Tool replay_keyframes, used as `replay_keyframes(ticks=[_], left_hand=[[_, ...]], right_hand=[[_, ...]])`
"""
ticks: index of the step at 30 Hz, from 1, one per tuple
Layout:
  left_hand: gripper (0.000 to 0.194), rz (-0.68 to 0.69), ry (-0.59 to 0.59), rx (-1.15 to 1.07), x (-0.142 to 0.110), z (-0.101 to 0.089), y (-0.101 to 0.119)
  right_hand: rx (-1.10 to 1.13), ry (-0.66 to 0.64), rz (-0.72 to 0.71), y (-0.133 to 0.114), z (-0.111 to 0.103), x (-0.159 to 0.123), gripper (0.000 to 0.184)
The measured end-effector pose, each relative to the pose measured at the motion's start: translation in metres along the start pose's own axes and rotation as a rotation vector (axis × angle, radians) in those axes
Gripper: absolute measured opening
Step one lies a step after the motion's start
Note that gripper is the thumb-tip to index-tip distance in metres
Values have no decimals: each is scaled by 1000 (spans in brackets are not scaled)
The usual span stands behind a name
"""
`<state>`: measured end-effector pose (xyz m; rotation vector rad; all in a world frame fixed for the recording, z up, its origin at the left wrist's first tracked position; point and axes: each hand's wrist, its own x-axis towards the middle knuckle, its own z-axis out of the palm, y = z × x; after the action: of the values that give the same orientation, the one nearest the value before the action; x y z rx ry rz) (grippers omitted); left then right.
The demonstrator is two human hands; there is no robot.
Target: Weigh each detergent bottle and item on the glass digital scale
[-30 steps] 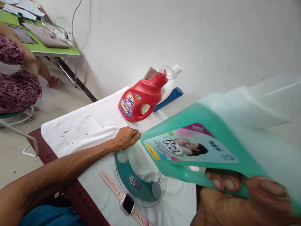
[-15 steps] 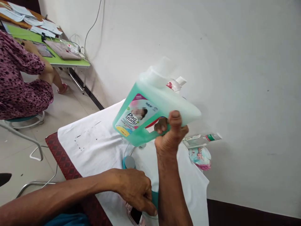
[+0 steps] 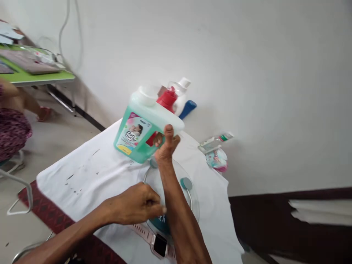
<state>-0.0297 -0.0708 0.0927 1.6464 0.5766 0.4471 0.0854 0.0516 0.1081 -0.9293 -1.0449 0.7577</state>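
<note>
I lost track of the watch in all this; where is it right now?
In the head view, the pink-strapped watch lies at the bottom, near the middle, beside the round glass scale.

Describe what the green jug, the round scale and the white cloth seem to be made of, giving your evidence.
Green jug: probably smooth, translucent plastic; it has a moulded handle and a paler upper part.
Round scale: a clear, glossy plate, glass or perhaps clear plastic; the cloth shows through.
White cloth: matt woven fabric, perhaps cotton; it creases softly.
</note>
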Motion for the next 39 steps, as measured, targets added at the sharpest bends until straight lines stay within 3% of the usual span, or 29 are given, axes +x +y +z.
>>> replay_keyframes(ticks=[2, 5, 8, 13, 18, 22, 25, 28, 34, 39], left_hand=[[40, 23, 122, 49, 8, -6, -8], [44, 48, 408, 236, 21, -13, -20], [48, 25, 636, 390, 24, -16, -29], [36, -6, 796, 566, 16, -12, -43], [51, -44, 847, 570, 21, -2, -60], [65, -146, 825, 441, 27, 2, -63], [61, -219, 815, 427, 28, 1, -59], [53, -275, 836, 436, 27, -3, -54], [44, -348, 769, 374, 23, -6, -54], [40, -307, 774, 364, 27, 1, -54]], right_hand=[[-64, -76, -9, -3, -4, 0, 68], [-155, -223, -29, -19, -19, 1, 62], [-265, -251, -34, -43, -56, -2, 56], [-576, -6, 3, -62, -168, 0, 53], [-925, 350, 140, -48, -288, 18, 56], [-1082, 536, 274, -33, -350, 49, 78], [-1140, 592, 367, -17, -373, 81, 97], [-1164, 613, 461, 4, -382, 114, 103], [-1185, 654, 593, 33, -386, 152, 88], [-1175, 712, 550, 30, -391, 145, 72]])
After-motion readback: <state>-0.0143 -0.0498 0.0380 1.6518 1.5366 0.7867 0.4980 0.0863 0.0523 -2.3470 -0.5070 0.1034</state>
